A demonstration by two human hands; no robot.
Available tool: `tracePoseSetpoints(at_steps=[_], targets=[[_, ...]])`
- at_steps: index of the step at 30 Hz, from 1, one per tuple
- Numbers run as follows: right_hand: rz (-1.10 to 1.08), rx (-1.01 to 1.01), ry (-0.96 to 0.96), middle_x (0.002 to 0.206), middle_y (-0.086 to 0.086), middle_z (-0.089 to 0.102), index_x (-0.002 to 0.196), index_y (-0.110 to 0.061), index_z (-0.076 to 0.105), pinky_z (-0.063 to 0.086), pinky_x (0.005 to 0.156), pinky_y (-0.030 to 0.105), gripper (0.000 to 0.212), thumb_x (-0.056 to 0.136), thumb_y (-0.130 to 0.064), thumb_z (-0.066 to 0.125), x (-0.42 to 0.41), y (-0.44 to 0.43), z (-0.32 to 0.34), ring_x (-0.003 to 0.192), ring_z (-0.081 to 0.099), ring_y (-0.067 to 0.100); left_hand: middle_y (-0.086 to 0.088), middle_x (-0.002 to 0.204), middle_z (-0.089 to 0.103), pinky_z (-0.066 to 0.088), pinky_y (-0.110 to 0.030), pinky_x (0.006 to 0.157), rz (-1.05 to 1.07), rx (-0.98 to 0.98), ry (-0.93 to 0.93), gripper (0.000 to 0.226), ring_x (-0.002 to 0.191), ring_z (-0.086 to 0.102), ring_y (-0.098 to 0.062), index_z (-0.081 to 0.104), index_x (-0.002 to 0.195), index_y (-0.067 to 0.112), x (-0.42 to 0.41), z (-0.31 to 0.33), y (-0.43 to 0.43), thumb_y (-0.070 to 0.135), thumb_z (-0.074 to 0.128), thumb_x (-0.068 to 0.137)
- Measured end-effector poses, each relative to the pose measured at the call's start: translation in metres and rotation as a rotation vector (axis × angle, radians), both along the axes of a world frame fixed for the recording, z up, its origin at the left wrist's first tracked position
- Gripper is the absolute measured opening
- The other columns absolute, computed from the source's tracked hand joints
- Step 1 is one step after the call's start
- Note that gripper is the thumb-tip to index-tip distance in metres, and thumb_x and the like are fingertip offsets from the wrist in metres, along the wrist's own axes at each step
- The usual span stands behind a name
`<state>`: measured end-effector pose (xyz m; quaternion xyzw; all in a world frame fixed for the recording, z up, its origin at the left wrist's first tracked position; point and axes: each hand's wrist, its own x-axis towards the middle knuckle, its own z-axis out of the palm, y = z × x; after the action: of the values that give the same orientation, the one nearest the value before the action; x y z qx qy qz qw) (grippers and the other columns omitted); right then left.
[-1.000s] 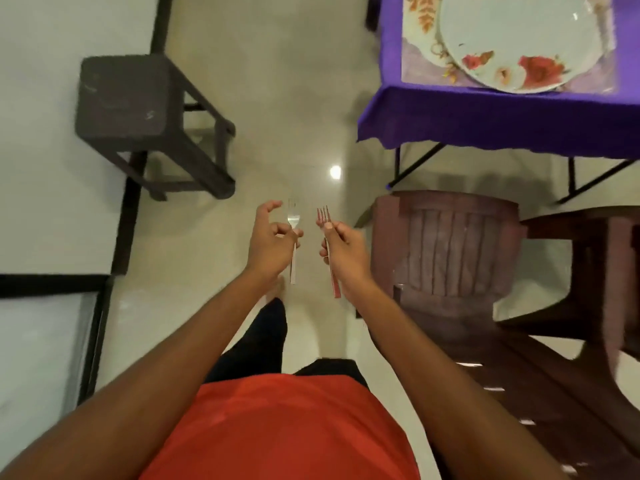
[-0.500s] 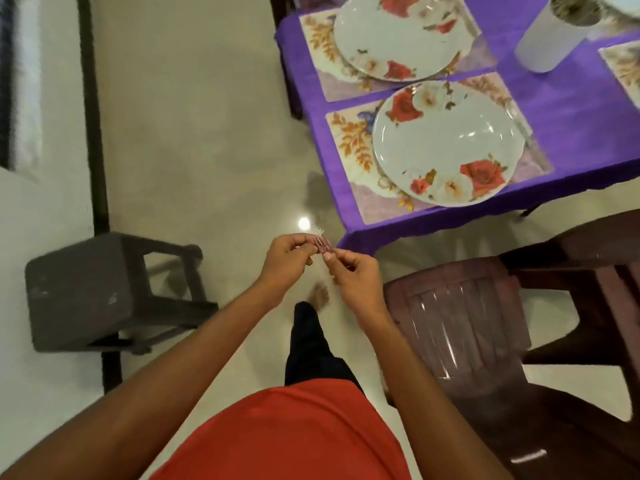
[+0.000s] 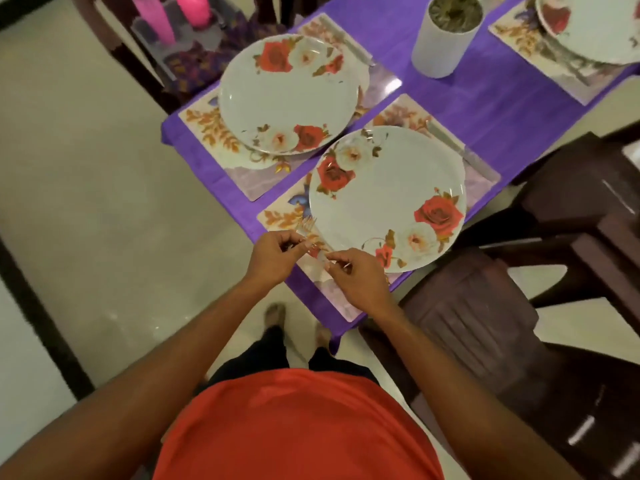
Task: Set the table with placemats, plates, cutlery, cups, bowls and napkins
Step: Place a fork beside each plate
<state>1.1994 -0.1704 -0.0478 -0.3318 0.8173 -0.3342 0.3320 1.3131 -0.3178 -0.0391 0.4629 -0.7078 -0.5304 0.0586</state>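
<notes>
Head view: cutlery placement is in hand. Both the left hand [image 3: 273, 256] and the right hand [image 3: 358, 280] pinch a fork [image 3: 307, 224], fingers [image 3: 293, 242] curled narrow on its handle; whether a second fork lies against it cannot be told. Tines point away over the left strip of the near placemat [image 3: 282, 216], just beside the near plate [image 3: 381, 216]. Next move, as judged: lower the fork flat onto that strip, parallel to the plate rim, then release. The surface [image 3: 485, 109] carries a purple cloth, a second plate [image 3: 287, 95] on its own mat and a white container [image 3: 441, 46]. A dark chair [image 3: 467, 327] stands on the pale floor [image 3: 104, 202].
</notes>
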Motion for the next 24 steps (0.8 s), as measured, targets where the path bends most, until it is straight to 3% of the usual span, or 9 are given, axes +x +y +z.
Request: tracePoseSetpoints(at_steps=[3,11,15,18,21,24], targets=[[-0.041,0.081,0.091,0.104,0.003,0.070,0.117,-0.020,0.075,0.051,0.079,0.034,0.024,0.096,-0.028,0.065,0.006,0.004,-0.013,0.094,0.064,0.020,-0.002,0.086,0.075,0.054,-0.032,0.072,-0.112,-0.003,-0.079,0.005,0.083,0.069,-0.021,0.077,0.091,0.019,-0.009,-0.016,-0.020,0.022,0.074,0.088],[-0.272,0.208,0.417,0.093,0.007,0.067,0.105,-0.011,0.078,0.051,0.065,0.035,0.017,0.091,-0.011,0.069,0.052,0.008,-0.025,0.082,0.060,0.025,0.010,0.089,0.074,0.055,-0.023,0.079,-0.336,0.029,-0.084,0.008,0.086,0.068,-0.006,0.078,0.094,0.019,-0.013,-0.032,-0.061,0.019,0.076,0.087],[-0.285,0.213,0.537,0.093,0.010,0.066,0.101,-0.008,0.077,0.051,0.064,0.039,0.031,0.096,-0.018,0.048,0.063,0.008,-0.036,0.079,0.061,0.030,0.014,0.088,0.071,0.047,-0.008,0.073,-0.410,0.018,-0.057,0.010,0.085,0.065,0.001,0.078,0.096,0.019,-0.013,-0.034,-0.071,0.021,0.076,0.087],[-0.329,0.274,0.574,0.102,0.008,0.069,0.105,-0.013,0.078,0.050,0.071,0.040,0.037,0.097,-0.026,0.044,0.069,0.004,-0.031,0.089,0.063,0.030,0.011,0.092,0.072,0.048,-0.010,0.074,-0.459,0.020,-0.066,0.013,0.090,0.064,-0.002,0.078,0.099,0.018,-0.014,-0.037,-0.074,0.023,0.075,0.088],[-0.398,0.328,0.556,0.110,0.007,0.069,0.110,-0.017,0.076,0.049,0.078,0.042,0.021,0.092,-0.019,0.065,0.073,0.002,-0.028,0.098,0.062,0.030,0.011,0.090,0.070,0.049,-0.013,0.074,-0.496,-0.030,-0.064,0.014,0.086,0.063,-0.002,0.078,0.102,0.016,-0.015,-0.037,-0.072,0.021,0.072,0.090],[-0.468,0.335,0.528,0.111,0.003,0.067,0.111,-0.019,0.075,0.046,0.081,0.041,0.021,0.091,-0.020,0.071,0.076,0.003,-0.035,0.100,0.061,0.026,0.011,0.089,0.070,0.055,-0.025,0.077,-0.480,-0.058,-0.072,0.015,0.088,0.066,-0.009,0.077,0.102,0.017,-0.015,-0.039,-0.068,0.023,0.071,0.091]])
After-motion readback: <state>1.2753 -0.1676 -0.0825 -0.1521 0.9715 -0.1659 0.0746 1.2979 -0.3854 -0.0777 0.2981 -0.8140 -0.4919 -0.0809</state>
